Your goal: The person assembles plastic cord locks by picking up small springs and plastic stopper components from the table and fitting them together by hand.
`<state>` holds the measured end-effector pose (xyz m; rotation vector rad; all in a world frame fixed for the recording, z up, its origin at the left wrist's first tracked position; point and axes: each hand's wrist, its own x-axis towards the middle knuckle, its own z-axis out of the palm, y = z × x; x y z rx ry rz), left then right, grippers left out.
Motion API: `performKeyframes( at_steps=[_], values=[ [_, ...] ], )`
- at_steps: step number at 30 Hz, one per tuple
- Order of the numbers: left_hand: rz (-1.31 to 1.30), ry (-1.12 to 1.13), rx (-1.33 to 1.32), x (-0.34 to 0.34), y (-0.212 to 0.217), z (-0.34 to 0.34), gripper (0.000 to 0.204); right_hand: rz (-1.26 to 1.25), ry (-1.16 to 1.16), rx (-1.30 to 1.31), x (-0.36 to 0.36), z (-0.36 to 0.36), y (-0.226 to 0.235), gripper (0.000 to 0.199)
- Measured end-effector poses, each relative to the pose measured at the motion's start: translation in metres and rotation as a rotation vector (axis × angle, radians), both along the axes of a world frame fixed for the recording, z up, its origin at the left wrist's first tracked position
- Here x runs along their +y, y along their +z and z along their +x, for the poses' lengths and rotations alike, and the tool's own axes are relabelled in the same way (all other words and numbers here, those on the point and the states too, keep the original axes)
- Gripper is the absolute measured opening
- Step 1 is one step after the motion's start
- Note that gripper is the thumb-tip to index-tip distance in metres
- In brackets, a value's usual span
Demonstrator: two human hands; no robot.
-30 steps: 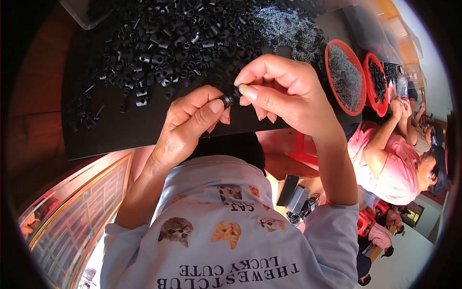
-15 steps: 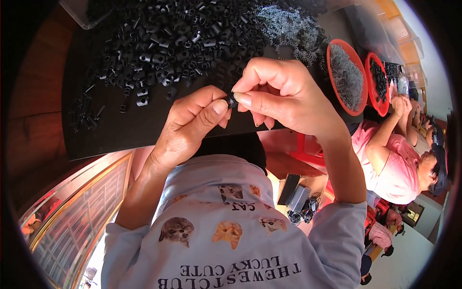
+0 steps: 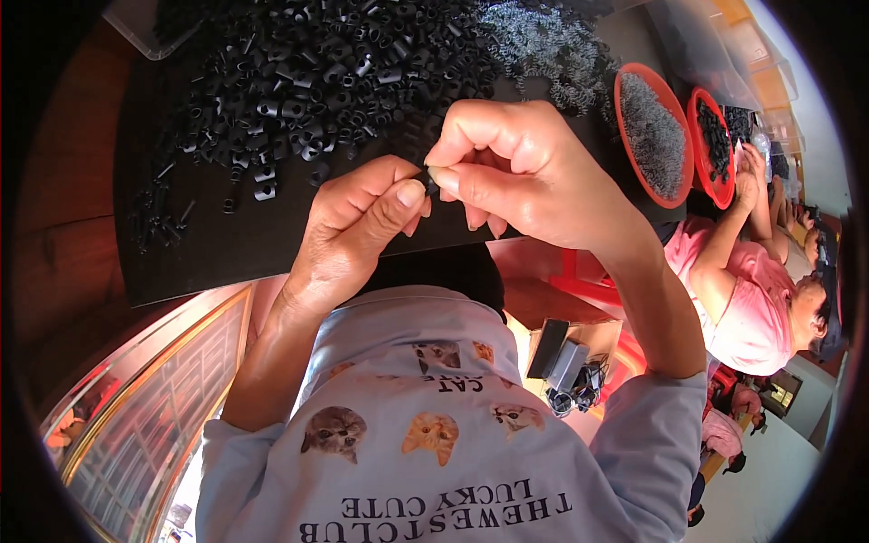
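Over the lap: a pale shirt (image 3: 434,452) printed with cat faces fills the lower middle of the view, both forearms rising from it.
Left hand: the left hand (image 3: 358,226) is curled, thumb and forefinger pinched together on one end of a small black part (image 3: 429,184).
Right hand: the right hand (image 3: 516,172) is closed into a loose fist, thumb and forefinger tips nipping the same part from the other side; the two hands touch at the fingertips.
Part: it sits between both pinches, above the near edge of the black mat (image 3: 217,244); mostly hidden, its shape cannot be told.
Mat: a heap of black parts (image 3: 308,72) lies beyond the hands, with a tangle of thin wire springs (image 3: 543,45) beside it to the right.
Far right: two red bowls (image 3: 654,136) stand side by side, and a person in a pink shirt (image 3: 751,308) sits just past them.
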<state>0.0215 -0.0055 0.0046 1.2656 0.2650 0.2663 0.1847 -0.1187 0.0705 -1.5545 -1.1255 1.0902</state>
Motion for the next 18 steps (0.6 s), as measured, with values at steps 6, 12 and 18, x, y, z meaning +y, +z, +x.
performKeyframes(
  at_steps=[6,12,18],
  values=[
    [0.037,0.029,-0.057,0.000,-0.008,0.001,0.030,-0.006,-0.022,0.064,0.000,0.000,-0.004,0.008],
    [0.026,0.048,-0.029,0.002,-0.003,-0.001,0.024,-0.090,-0.047,-0.025,0.003,0.003,0.001,0.014],
    [-0.015,0.118,-0.040,-0.001,-0.005,0.001,0.022,0.411,0.028,-1.003,-0.006,-0.008,-0.019,0.034]
  ],
)
